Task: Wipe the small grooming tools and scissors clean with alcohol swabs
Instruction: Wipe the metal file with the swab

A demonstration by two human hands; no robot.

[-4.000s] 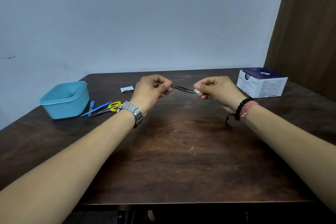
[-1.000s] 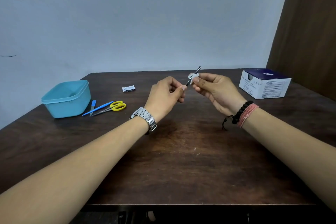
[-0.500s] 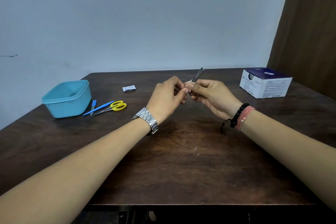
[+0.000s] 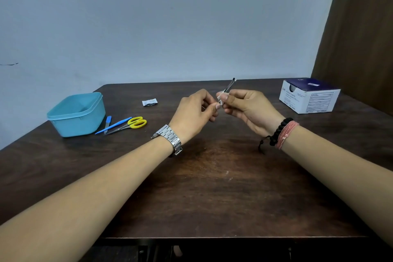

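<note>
Tweezers are held above the table, tilted up to the right, with the left hand pinching the lower end. Right hand fingers pinch a white swab around the shaft. Scissors lie beside the blue tub.

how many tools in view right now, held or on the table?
4. Tweezers held between the left hand and right hand. Yellow-handled scissors, a blue stick tool and a short blue tool lie beside the teal tub, whose inside is partly hidden.
</note>
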